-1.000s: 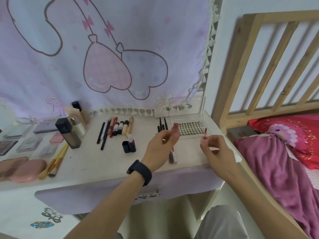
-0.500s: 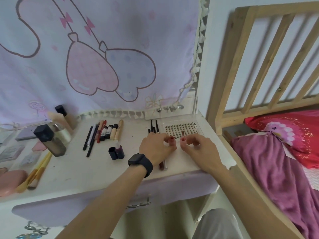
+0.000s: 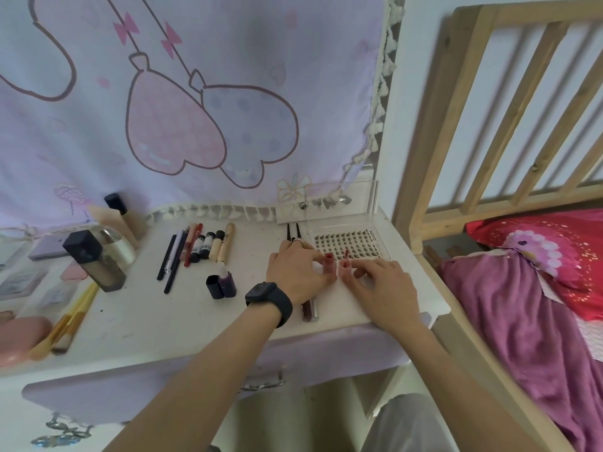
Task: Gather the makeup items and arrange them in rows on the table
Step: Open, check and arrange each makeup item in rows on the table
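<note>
My left hand [image 3: 298, 272] pinches a small red lip gloss tube [image 3: 329, 266] that stands upright on the white table [image 3: 146, 321]. Right beside it, my right hand [image 3: 383, 288] pinches the pink applicator cap [image 3: 345, 265], its wand pointing up. Both sit just in front of a clear lash tray [image 3: 350, 245]. Another lip gloss [image 3: 309, 309] lies flat under my left wrist. A row of pencils and concealer tubes [image 3: 199, 247] lies further left, with a small purple bottle [image 3: 225, 282] in front of it.
Black tweezers [image 3: 292, 231] lie behind my left hand. A dark-capped foundation bottle [image 3: 94, 261], brushes [image 3: 65, 321], compacts [image 3: 19, 280] and a pink case [image 3: 19, 334] fill the left side. A wooden bed frame [image 3: 424, 177] and pink bedding [image 3: 522, 321] border the right.
Both hands dropped from mid-air to the table and came together. The tube and the applicator cap now stand side by side on the tabletop. The view shifted slightly right.
</note>
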`<state>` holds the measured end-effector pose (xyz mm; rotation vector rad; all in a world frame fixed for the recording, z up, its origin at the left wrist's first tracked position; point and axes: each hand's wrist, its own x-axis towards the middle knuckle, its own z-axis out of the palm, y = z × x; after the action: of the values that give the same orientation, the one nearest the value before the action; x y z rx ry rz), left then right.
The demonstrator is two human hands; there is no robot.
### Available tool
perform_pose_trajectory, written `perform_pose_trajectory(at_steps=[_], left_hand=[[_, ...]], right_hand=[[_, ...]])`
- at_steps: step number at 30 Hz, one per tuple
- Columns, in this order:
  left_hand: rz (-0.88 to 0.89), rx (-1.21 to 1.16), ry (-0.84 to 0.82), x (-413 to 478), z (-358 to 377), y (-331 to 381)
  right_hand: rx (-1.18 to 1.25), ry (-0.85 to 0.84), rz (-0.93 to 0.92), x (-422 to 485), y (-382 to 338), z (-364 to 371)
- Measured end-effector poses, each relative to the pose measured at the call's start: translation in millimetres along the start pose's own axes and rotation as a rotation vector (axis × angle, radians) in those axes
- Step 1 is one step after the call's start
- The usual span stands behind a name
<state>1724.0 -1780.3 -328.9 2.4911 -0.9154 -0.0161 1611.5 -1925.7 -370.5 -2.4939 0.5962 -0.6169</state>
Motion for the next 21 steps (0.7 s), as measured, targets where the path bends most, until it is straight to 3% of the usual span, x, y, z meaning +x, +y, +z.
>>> perform_pose_trajectory(at_steps=[17,21], left_hand=[[0.031,0.016,-0.075,-9.7,-17.0,6.6],[0.117,-0.147,0.092,-29.8,-45.8,7.9]], right_hand=[[-0.009,-0.009,-0.014,-7.4,-5.2,-4.9],[0.163,0.120,0.046,-21.2,-9.5,-10.8]])
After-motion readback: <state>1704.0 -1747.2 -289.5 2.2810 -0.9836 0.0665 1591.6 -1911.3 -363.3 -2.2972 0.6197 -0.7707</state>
